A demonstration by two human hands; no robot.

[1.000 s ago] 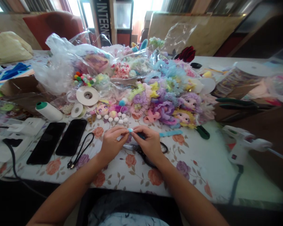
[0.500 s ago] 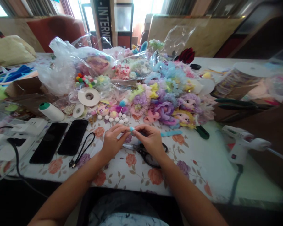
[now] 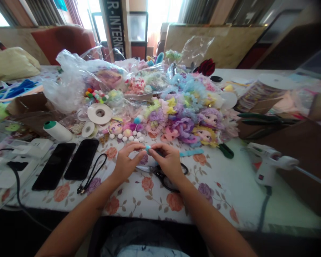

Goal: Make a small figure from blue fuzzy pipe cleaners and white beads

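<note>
"Blue piece [image 3: 148, 147]: where is it?"

"Above the surface [image 3: 238, 178], nearer the near edge than the far one. The left hand [image 3: 143, 149] pinches it with thumb and forefinger; the right hand [image 3: 151, 149] pinches from the other side, fingers nearly closed."

"How would you handle it well?"

"Lightly, I'd say: one hand steadying, the other shaping, wrists clear of the scissors [image 3: 158, 173] below."

"And the materials?"

"It looks soft, though its exact shape is too small to tell. A flat, matte blue strip [image 3: 192, 152] lies just beside the right hand. The scissors have shiny metal blades and smooth black loops. Toward the far edge, frilly pastel trimmings [image 3: 186, 117] sit heaped beside a crinkled clear bag [image 3: 66, 75]."
</note>
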